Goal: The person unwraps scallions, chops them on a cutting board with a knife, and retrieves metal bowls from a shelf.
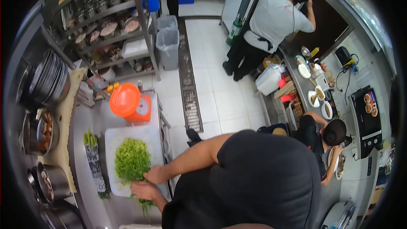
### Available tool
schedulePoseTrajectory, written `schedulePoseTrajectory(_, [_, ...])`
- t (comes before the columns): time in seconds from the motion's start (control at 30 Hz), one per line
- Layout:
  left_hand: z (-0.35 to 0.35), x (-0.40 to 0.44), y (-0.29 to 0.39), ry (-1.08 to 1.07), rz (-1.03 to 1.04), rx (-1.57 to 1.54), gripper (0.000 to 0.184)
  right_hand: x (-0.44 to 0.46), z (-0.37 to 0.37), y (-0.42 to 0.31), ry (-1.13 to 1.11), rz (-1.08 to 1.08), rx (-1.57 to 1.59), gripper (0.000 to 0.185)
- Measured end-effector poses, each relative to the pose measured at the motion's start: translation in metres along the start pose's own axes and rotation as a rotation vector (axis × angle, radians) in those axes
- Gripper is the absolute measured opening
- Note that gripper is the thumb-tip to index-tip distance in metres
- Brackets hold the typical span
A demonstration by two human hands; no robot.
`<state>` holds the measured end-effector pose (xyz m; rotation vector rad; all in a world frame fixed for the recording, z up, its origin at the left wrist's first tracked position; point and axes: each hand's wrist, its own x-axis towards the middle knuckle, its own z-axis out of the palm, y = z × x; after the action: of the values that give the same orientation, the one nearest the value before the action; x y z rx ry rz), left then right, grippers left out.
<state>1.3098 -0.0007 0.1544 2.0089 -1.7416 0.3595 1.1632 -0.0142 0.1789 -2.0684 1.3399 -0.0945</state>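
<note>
Over at the far left, a steel pot is cut by the dark lens edge, its contents hard to make out. Next, on the steel tabletop, lie green stalks in a printed wrapper, its lettering only partly readable. Beside them sits a white cutting board with a heap of leafy greens; an orange scale stands just beyond. The left hand has its fingers closed over a bunch of greens at the board's edge, stems trailing out past it. Touching the same greens, the right hand has curled fingers; their tips are buried, so I can't tell what they grip. Further right, a dark shirt blocks my view of the floor.
</note>
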Motion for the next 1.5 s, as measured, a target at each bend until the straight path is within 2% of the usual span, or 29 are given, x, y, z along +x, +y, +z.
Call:
schedulePoseTrajectory(0.1, [0.013,0.000,0.020,0.022,-0.045,0.023,0.025,-0.016,-0.026,-0.007,-0.015,-0.020,-0.084,0.032])
schedulePoseTrajectory(0.2, [0.002,0.004,0.012,-0.009,-0.052,0.092,0.025,-0.038,-0.036,-0.005,-0.038,-0.136,-0.197,0.032])
schedulePoseTrajectory(0.27, [-0.001,0.009,0.019,-0.008,-0.067,0.124,0.024,-0.040,-0.032,0.000,-0.022,-0.110,-0.179,0.032])
schedulePoseTrajectory(0.37, [0.003,0.015,0.022,0.041,-0.093,0.133,0.023,-0.023,-0.017,0.012,0.041,-0.066,-0.164,0.031])
schedulePoseTrajectory(0.4, [0.011,0.016,0.021,0.192,-0.051,0.095,0.024,-0.018,-0.012,0.012,0.056,-0.060,-0.161,0.031])
schedulePoseTrajectory(0.47, [0.013,0.026,0.022,0.026,-0.105,0.034,0.026,-0.013,-0.023,0.016,0.054,-0.044,-0.152,0.030])
schedulePoseTrajectory(0.5, [-0.001,0.031,0.038,0.138,-0.111,-0.145,0.029,-0.009,-0.017,0.027,0.082,-0.108,-0.268,0.027])
schedulePoseTrajectory(0.53, [0.001,0.028,0.035,0.035,-0.083,-0.034,0.030,-0.013,-0.028,0.025,0.029,-0.082,-0.199,0.028])
schedulePoseTrajectory(0.57, [-0.011,0.032,0.041,-0.098,-0.146,0.022,0.029,-0.020,-0.043,0.021,-0.022,-0.052,-0.132,0.030])
schedulePoseTrajectory(0.6, [-0.008,0.036,0.037,0.046,-0.140,-0.178,0.028,-0.015,-0.040,0.023,-0.070,-0.021,-0.162,0.029])
schedulePoseTrajectory(0.63, [-0.019,0.044,0.037,-0.021,-0.199,-0.230,0.026,-0.016,-0.040,0.021,-0.006,-0.034,-0.097,0.026])
schedulePoseTrajectory(0.67, [-0.024,0.048,0.026,-0.227,-0.326,-0.235,0.025,-0.023,-0.054,0.012,-0.025,-0.040,-0.113,0.025])
schedulePoseTrajectory(0.7, [-0.018,0.040,0.017,-0.120,-0.289,-0.316,0.023,-0.016,-0.053,0.011,-0.125,0.047,-0.164,0.026])
schedulePoseTrajectory(0.77, [-0.029,0.038,0.012,-0.169,-0.299,-0.387,0.021,-0.023,-0.058,0.014,-0.081,-0.049,-0.183,0.028])
schedulePoseTrajectory(0.87, [-0.039,0.031,0.001,-0.092,-0.182,-0.249,0.018,-0.027,-0.077,-0.001,-0.149,0.000,-0.203,0.026])
schedulePoseTrajectory(1.07, [-0.018,0.010,0.003,0.003,-0.125,-0.155,0.014,-0.022,-0.107,-0.023,-0.169,-0.008,-0.244,0.030])
schedulePoseTrajectory(1.27, [-0.016,0.008,0.004,0.007,-0.107,-0.131,0.016,-0.042,-0.144,-0.048,-0.218,-0.039,-0.320,0.029])
schedulePoseTrajectory(1.5, [-0.015,0.007,0.001,-0.014,-0.116,-0.167,0.018,-0.046,-0.106,-0.024,-0.255,-0.013,-0.322,0.028])
